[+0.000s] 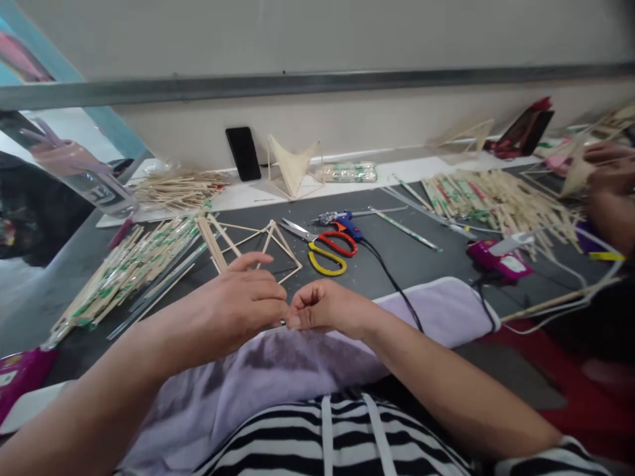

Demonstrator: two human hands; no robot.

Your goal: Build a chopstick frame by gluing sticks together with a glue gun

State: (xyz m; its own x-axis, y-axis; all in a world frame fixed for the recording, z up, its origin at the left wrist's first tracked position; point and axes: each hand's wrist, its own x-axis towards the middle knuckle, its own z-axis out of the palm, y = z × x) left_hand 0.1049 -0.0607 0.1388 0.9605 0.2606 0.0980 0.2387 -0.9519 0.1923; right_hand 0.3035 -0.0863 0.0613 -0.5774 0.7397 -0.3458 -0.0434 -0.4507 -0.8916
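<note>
My left hand (248,291) and my right hand (322,305) meet low in the middle of the head view, over the lilac cloth (426,311). Both sets of fingertips are pinched together. A tiny dark bit shows between them, too small to name. Just beyond my left hand stands a frame of thin wooden sticks (272,226), partly hidden by my fingers. Scissors (325,254) with one red and one yellow handle lie open past my right hand. A blue glue gun (350,226) rests behind them, its black cord running toward the cloth.
Wrapped chopsticks (143,264) are heaped at left, more chopsticks (496,198) at right. A phone (243,153) and a stick model (292,168) stand against the wall. A bottle (84,172) is at far left. A purple power strip (499,259) lies near another person's hand (612,178).
</note>
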